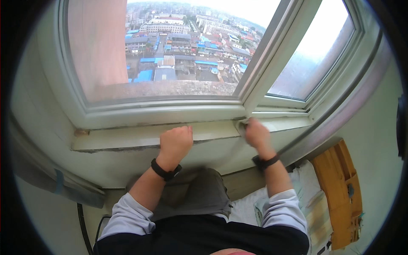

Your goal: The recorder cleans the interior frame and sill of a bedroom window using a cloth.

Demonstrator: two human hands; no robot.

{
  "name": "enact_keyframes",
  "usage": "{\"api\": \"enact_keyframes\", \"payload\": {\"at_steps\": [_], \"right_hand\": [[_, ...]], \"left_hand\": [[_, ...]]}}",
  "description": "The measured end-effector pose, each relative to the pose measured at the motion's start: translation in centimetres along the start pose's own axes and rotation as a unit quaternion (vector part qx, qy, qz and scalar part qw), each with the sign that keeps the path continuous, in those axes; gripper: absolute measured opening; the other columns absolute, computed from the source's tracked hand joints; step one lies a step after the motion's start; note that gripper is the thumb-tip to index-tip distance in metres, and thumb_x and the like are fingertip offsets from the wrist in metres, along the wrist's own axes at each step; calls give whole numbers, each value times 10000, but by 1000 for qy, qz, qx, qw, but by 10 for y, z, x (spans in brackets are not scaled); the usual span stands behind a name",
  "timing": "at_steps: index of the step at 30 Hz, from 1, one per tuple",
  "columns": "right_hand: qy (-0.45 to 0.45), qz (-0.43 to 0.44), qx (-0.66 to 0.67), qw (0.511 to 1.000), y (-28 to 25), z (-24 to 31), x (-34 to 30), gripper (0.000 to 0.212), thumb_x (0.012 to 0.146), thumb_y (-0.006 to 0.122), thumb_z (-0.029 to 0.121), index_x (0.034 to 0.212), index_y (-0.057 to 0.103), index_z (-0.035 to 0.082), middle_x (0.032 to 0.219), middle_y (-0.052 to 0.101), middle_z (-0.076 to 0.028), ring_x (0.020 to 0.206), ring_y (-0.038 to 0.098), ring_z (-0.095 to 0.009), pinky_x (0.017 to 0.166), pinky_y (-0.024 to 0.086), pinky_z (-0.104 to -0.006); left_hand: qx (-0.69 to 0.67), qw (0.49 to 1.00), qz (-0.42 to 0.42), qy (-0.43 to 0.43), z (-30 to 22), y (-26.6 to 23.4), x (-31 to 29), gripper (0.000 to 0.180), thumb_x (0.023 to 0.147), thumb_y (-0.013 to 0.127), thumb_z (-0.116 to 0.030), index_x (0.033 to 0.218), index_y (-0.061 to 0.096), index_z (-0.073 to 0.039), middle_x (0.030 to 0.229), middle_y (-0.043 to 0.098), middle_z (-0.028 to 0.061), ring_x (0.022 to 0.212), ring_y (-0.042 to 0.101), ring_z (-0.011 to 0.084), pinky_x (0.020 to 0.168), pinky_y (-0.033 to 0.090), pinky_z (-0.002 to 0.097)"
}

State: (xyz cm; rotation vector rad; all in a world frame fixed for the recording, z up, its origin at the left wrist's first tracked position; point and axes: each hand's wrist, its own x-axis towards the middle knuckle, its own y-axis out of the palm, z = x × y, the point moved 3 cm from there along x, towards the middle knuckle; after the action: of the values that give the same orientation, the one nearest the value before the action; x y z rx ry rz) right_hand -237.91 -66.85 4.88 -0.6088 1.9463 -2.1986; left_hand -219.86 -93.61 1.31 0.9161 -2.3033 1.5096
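My left hand (176,143) is closed in a fist at the front edge of the pale window sill (212,132), and nothing shows sticking out of it. Farther right along the same sill, my right hand (257,135) grips a small greyish-white cloth (241,126). The cloth touches the sill just below the upright post between the two window panes. Motion blurs the right hand slightly, and its fingers partly cover the cloth. Dark bands circle both wrists.
A white window frame (170,111) rises behind the sill, with town buildings far below outside. Curtains hang at both sides, the grey left one (63,187) tied back. At lower right stands a bed with a wooden headboard (335,191). My knee is beneath the sill.
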Motion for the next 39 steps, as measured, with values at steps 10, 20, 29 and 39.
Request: {"api": "enact_keyframes", "payload": {"at_steps": [10,20,29,39], "right_hand": [[-170,-582,88,790,-275,26,117,387,1011,602,188,1355,567,14,1232,700,-235,1064,692,-466,875,593,-492],[-183,-468,86,860,-75,16,71,479,952,690,175,1347,474,10,1058,692,-246,822,711,-462,648,579,-542],[-194,-516,18,834,-194,31,105,475,979,656,214,1378,511,1,1153,708,-235,1005,716,-429,760,609,-500],[-103,-619,76,775,-389,48,161,510,1075,484,280,1441,470,-75,1364,621,-305,1213,653,-460,1001,564,-514]], "left_hand": [[-2,975,-129,179,-104,38,32,461,907,658,-252,1312,632,-33,1380,590,175,1331,522,363,1125,401,569],[92,981,-127,117,-124,94,30,746,829,761,-364,1472,579,-33,1559,471,193,1497,363,440,1243,176,722],[215,964,-94,121,-121,101,38,699,920,680,-339,1550,523,-79,1546,481,229,1471,396,481,1185,280,745],[206,969,-53,125,-151,64,59,572,932,645,-321,1401,616,5,1315,606,206,1266,563,397,1115,437,611]]}}
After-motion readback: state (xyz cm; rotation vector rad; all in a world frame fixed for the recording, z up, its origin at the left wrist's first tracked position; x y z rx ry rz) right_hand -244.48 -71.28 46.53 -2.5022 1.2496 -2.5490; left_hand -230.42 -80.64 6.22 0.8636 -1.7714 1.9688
